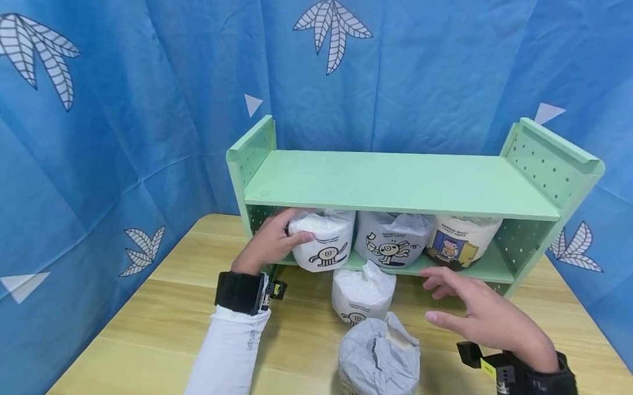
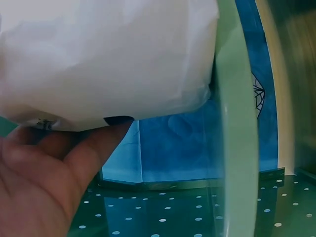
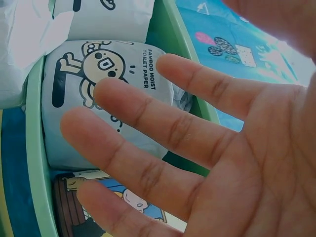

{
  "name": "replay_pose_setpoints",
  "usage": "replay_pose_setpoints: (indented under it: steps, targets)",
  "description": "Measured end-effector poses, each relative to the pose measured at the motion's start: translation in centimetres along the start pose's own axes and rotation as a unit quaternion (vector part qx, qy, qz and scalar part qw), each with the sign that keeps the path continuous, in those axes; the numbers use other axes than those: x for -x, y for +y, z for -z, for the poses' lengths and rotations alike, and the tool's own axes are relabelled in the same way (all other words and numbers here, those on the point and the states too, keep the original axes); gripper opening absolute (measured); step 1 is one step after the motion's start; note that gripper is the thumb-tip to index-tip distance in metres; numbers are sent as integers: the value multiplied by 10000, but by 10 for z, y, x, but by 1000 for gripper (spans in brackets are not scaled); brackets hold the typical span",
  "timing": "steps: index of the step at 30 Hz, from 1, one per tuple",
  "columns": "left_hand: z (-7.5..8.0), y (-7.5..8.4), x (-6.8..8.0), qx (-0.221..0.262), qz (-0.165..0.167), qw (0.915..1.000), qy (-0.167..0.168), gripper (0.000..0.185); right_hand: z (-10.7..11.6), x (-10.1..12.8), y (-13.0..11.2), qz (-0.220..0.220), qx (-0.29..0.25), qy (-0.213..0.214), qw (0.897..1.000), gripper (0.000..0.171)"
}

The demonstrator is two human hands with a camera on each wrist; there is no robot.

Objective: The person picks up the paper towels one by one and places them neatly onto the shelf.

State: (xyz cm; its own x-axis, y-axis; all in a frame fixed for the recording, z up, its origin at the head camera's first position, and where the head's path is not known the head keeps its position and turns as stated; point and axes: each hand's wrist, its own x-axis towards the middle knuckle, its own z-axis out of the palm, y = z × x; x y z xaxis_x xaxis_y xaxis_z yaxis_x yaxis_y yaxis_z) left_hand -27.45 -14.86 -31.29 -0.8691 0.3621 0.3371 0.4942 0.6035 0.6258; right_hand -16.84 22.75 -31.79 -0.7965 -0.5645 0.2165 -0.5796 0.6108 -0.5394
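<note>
My left hand [image 1: 269,242] grips a white-wrapped toilet paper roll [image 1: 322,241] by its left side, thumb in front, at the left end of the green shelf's lower level. The left wrist view shows this roll [image 2: 108,64] large, with fingers [image 2: 101,145] against its side. To its right on that level stand a grey-wrapped roll [image 1: 393,241] and a roll with a colourful picture wrapper [image 1: 461,240]. My right hand [image 1: 485,314] hovers in front of the picture roll, fingers spread and holding nothing. The right wrist view shows its palm [image 3: 256,163] before the grey roll [image 3: 69,138].
On the wooden table [image 1: 171,308], a white-wrapped roll [image 1: 364,292] stands before the shelf, with a grey roll [image 1: 376,359], its wrapper torn at the top, nearer me. The shelf's upper board [image 1: 401,180] overhangs the rolls. Blue curtain [image 1: 431,68] hangs behind.
</note>
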Motion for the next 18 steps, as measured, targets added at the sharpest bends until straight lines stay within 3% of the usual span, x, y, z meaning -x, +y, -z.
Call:
replay_pose_setpoints:
  steps: [9,14,18]
  targets:
    - [-5,-1,-5,-88,82,9995,287,67,1,-1,1,-81,-28,-31,10000,56]
    - [-9,-2,-8,-91,383,9982,462,84,1,-1,2,-40,10,-12,10000,55]
    - [-12,-3,-9,-47,571,9974,434,84,0,-1,2,-103,-15,-35,9999,56]
